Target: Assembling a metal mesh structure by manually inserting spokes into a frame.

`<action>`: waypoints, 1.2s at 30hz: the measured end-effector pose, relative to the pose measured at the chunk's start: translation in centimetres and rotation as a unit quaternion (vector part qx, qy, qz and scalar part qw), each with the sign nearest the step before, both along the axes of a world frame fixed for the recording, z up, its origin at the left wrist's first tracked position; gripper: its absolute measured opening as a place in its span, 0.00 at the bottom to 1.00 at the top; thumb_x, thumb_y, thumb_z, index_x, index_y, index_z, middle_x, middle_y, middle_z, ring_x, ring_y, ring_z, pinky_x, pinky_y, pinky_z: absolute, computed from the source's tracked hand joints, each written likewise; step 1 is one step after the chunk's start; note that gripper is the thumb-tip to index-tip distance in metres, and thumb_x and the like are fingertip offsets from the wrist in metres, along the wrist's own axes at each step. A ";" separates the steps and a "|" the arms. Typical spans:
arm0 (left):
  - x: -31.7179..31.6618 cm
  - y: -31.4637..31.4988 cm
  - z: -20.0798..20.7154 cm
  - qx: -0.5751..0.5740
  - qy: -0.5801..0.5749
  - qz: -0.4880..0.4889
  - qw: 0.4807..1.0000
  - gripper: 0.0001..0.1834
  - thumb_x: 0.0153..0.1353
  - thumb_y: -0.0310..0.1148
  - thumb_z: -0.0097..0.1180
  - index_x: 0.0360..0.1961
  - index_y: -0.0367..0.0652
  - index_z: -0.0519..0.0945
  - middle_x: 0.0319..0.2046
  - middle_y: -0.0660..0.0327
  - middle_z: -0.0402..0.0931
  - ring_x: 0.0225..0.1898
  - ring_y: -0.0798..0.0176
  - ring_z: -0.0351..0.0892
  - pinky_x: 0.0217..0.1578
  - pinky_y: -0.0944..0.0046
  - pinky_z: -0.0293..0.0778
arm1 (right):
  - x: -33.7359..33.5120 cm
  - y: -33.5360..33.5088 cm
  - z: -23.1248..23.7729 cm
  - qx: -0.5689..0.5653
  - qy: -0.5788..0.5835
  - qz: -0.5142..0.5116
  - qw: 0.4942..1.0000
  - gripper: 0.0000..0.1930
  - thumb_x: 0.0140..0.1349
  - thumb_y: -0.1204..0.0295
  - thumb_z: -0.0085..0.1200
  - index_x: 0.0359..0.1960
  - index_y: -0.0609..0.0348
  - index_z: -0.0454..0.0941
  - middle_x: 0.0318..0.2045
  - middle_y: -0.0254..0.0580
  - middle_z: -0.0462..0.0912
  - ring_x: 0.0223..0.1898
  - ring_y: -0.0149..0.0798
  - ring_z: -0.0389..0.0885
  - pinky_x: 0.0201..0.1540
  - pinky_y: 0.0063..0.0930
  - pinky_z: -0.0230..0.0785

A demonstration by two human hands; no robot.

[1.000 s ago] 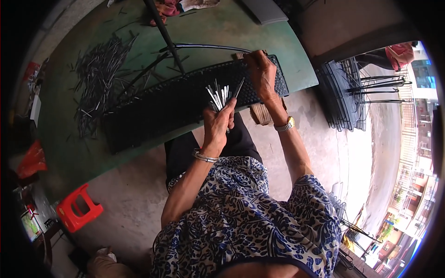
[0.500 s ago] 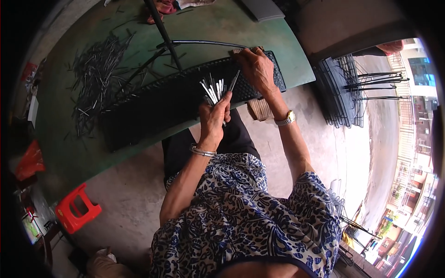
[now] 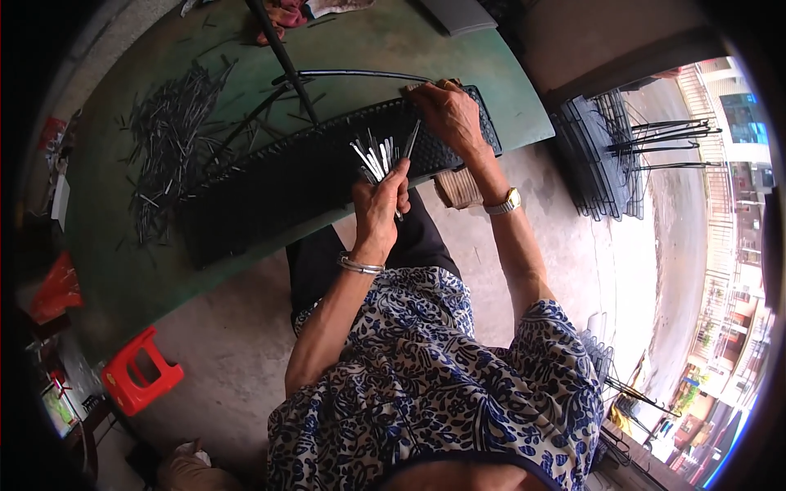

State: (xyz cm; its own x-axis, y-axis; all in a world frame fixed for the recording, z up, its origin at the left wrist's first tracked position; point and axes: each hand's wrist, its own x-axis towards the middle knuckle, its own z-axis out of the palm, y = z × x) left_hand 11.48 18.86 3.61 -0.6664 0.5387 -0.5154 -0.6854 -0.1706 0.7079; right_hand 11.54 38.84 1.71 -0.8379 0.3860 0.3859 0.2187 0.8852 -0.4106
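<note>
A bundle of thin dark and shiny metal strips (image 3: 378,157) fans upward out of my left hand (image 3: 378,214), whose fingers are closed around it. Under both hands lies a long black panel (image 3: 270,196) with a perforated rim, along the table's near edge. My right hand (image 3: 449,121) is at the panel's right end, its fingers bent together by the far rim. What those fingertips pinch, if anything, is hidden. The tip of a curved black rod (image 3: 360,74) reaches close to the right fingers. A brown cardboard piece (image 3: 458,188) sticks out beneath the panel.
Loose metal strips (image 3: 176,139) are heaped on the green table (image 3: 393,41) at left. A thick black bar (image 3: 282,53) slants across the far side, near a reddish cloth (image 3: 282,18). Black wire racks (image 3: 602,159) stand at right; a red stool (image 3: 141,372) is at lower left.
The whole view has shifted slightly. My right hand has bent a little more over the panel's far rim; my left hand keeps its hold on the strips.
</note>
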 end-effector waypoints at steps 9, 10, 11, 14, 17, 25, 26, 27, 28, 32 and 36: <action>-0.1 -0.3 -0.6 0.000 -0.007 0.003 1.000 0.10 0.57 0.31 0.64 0.24 0.44 0.75 0.17 0.70 0.67 0.14 0.75 0.60 0.17 0.71 0.57 | 1.0 -0.7 0.7 -0.168 0.026 -0.016 0.985 0.13 0.63 0.60 0.54 0.43 0.52 0.82 0.34 0.45 0.83 0.34 0.48 0.81 0.37 0.36 0.72; -0.1 -0.2 -0.6 0.001 -0.005 0.003 1.000 0.10 0.57 0.31 0.64 0.24 0.44 0.75 0.17 0.70 0.67 0.14 0.75 0.60 0.17 0.71 0.57 | 1.0 -0.6 0.8 -0.223 0.031 -0.023 0.974 0.13 0.62 0.61 0.54 0.43 0.53 0.82 0.36 0.45 0.83 0.34 0.48 0.81 0.38 0.35 0.72; 0.0 -0.2 -0.6 0.005 -0.009 0.004 1.000 0.10 0.57 0.31 0.64 0.24 0.44 0.75 0.17 0.70 0.67 0.15 0.75 0.60 0.17 0.71 0.57 | 0.9 -0.5 0.8 -0.223 0.033 -0.024 0.974 0.13 0.62 0.61 0.54 0.43 0.53 0.82 0.36 0.45 0.83 0.34 0.48 0.81 0.38 0.35 0.72; 0.3 -0.1 -0.5 0.005 -0.010 0.002 1.000 0.10 0.57 0.31 0.64 0.24 0.43 0.76 0.16 0.70 0.66 0.15 0.75 0.60 0.17 0.71 0.57 | 0.2 -0.5 0.3 -0.200 0.060 -0.015 0.978 0.12 0.61 0.63 0.56 0.41 0.55 0.82 0.35 0.45 0.83 0.35 0.49 0.81 0.37 0.36 0.71; 0.3 -0.1 -0.6 0.000 -0.013 0.003 1.000 0.10 0.57 0.32 0.64 0.24 0.43 0.75 0.16 0.70 0.66 0.15 0.75 0.60 0.17 0.71 0.58 | -0.4 -0.6 -0.2 -0.149 0.075 0.013 0.986 0.09 0.60 0.67 0.57 0.37 0.58 0.81 0.33 0.46 0.81 0.35 0.51 0.81 0.37 0.37 0.72; 0.2 -0.3 -0.4 0.009 -0.025 0.017 1.000 0.11 0.57 0.32 0.65 0.23 0.45 0.74 0.16 0.71 0.65 0.15 0.75 0.60 0.17 0.71 0.58 | -0.3 -0.8 -0.3 -0.031 0.086 0.051 0.995 0.06 0.60 0.72 0.54 0.37 0.59 0.76 0.33 0.47 0.78 0.34 0.53 0.79 0.34 0.42 0.72; 0.2 -0.4 -0.4 0.008 -0.022 0.018 1.000 0.11 0.57 0.32 0.65 0.23 0.45 0.74 0.16 0.71 0.65 0.15 0.75 0.60 0.17 0.71 0.58 | -0.3 -0.9 -0.6 -0.031 0.086 0.052 0.994 0.06 0.60 0.72 0.54 0.37 0.59 0.76 0.33 0.47 0.78 0.34 0.53 0.79 0.34 0.42 0.72; 0.2 -0.4 -0.4 0.006 -0.019 0.019 1.000 0.12 0.57 0.32 0.65 0.23 0.45 0.73 0.16 0.71 0.64 0.15 0.75 0.60 0.17 0.71 0.58 | -0.4 -1.1 -0.9 -0.025 0.096 0.037 0.994 0.06 0.60 0.73 0.54 0.37 0.59 0.76 0.33 0.47 0.78 0.34 0.53 0.79 0.34 0.41 0.73; 0.1 -0.5 -0.5 0.007 -0.018 0.020 1.000 0.12 0.57 0.32 0.65 0.23 0.45 0.73 0.16 0.71 0.64 0.15 0.75 0.60 0.17 0.71 0.58 | -0.4 -1.2 -1.2 -0.019 0.106 0.023 0.994 0.06 0.59 0.74 0.54 0.37 0.59 0.76 0.33 0.47 0.77 0.33 0.53 0.78 0.34 0.41 0.73; -0.1 -1.0 -0.5 0.006 -0.025 0.027 0.999 0.12 0.56 0.32 0.65 0.23 0.45 0.73 0.16 0.71 0.65 0.14 0.75 0.60 0.16 0.71 0.58 | -0.6 -1.6 -1.5 -0.010 0.158 0.022 0.987 0.06 0.58 0.75 0.55 0.37 0.59 0.76 0.33 0.47 0.77 0.33 0.53 0.78 0.33 0.41 0.72; -0.3 -1.2 -0.6 -0.003 -0.022 0.033 0.999 0.11 0.56 0.32 0.65 0.23 0.45 0.74 0.16 0.70 0.66 0.14 0.75 0.60 0.16 0.71 0.58 | -0.5 -1.8 -1.3 -0.033 0.125 -0.001 0.992 0.06 0.58 0.74 0.56 0.37 0.57 0.77 0.33 0.47 0.77 0.33 0.52 0.79 0.35 0.41 0.72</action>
